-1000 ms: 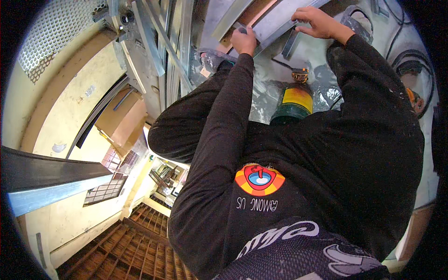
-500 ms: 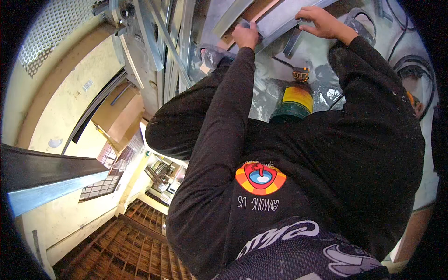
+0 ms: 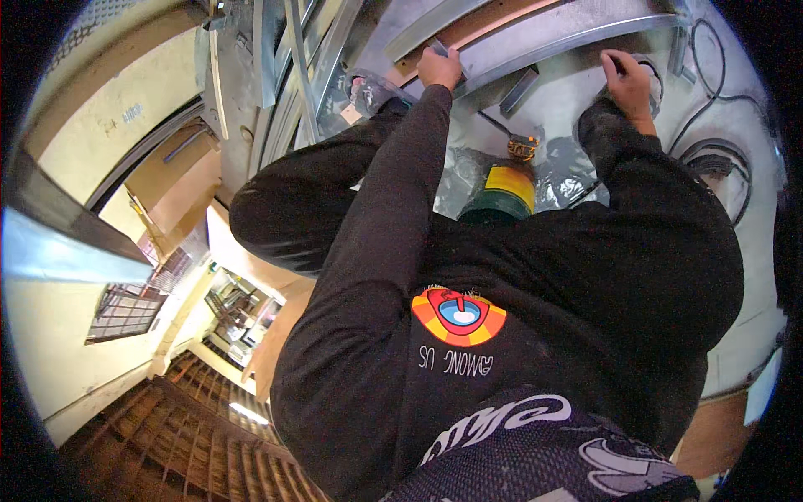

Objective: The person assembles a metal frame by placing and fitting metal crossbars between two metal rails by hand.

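Observation:
My left hand (image 3: 440, 69) is closed around a small grey metal piece (image 3: 436, 47), beside the long metal channels. Most of that piece is hidden by the fingers. On the right, my right hand (image 3: 629, 88) hangs above my shoe, its fingers loosely bent and apart, with nothing visible in them. Between the hands, a long metal channel (image 3: 577, 38) crosses the floor, and a short piece of metal channel (image 3: 520, 89) lies on the near side of it. Closer to my body are an orange-and-black object (image 3: 523, 148) and a green cylinder with a yellow band (image 3: 512, 180).
More metal profiles (image 3: 330, 58) stretch away at the left. A black cable (image 3: 719, 96) loops over the floor on the right. Against the pale wall leans a brown board (image 3: 171, 180). A blurred metal bar (image 3: 67, 247) juts in at the left edge.
My right hand has moved right and toward me, away from the short metal channel. My left hand keeps its grip at nearly the same place. The view has shifted slightly.

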A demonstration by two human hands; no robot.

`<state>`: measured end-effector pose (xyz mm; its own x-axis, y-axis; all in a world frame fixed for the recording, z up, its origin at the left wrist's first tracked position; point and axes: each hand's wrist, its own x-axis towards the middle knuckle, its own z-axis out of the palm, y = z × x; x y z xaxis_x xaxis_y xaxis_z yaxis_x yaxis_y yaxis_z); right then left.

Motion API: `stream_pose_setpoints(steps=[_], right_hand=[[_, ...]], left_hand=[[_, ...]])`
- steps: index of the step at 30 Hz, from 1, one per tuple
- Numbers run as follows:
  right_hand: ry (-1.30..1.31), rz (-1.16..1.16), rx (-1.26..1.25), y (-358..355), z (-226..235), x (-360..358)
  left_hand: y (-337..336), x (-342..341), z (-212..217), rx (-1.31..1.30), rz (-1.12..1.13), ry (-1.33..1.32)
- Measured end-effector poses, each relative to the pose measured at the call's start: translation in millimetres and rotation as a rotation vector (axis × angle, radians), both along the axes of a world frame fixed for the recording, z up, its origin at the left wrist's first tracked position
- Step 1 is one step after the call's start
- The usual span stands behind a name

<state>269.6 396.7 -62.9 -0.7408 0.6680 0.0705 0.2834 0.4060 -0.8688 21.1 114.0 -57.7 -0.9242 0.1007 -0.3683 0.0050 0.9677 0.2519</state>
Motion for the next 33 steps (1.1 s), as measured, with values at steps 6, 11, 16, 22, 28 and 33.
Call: stream_pose_setpoints(steps=[6, 11, 16, 22, 28, 33], right_hand=[[-0.18, -0.107, 0.143, -5.2, 10.0, 22.2], [-0.066, -0.228, 0.381, -3.6, 5.0, 29.3], [-0.141, -0.258, 0.294, 3.5, -9.9, 29.7], [-0.195, -0.35, 0.203, 4.2, -21.3, 30.1], [-0.186, -0.368, 0.311, 8.0, -25.8, 24.2], [-0.22, -0.293, 0.273, 8.9, -21.3, 29.6]], left_hand=[[-5.4, 0.6, -9.6, 0.046, 0.014, 0.019], [-2.2, 5.4, -7.8, 0.102, 0.081, -0.006], [2.2, 3.5, -3.1, 0.083, 0.126, -0.032], [-0.3, 23.6, 2.2, 0.198, 0.146, 0.03], [-4.2, 24.0, -7.0, 0.318, 0.09, 0.056], [3.8, 29.1, -10.2, 0.315, 0.109, 0.059]])
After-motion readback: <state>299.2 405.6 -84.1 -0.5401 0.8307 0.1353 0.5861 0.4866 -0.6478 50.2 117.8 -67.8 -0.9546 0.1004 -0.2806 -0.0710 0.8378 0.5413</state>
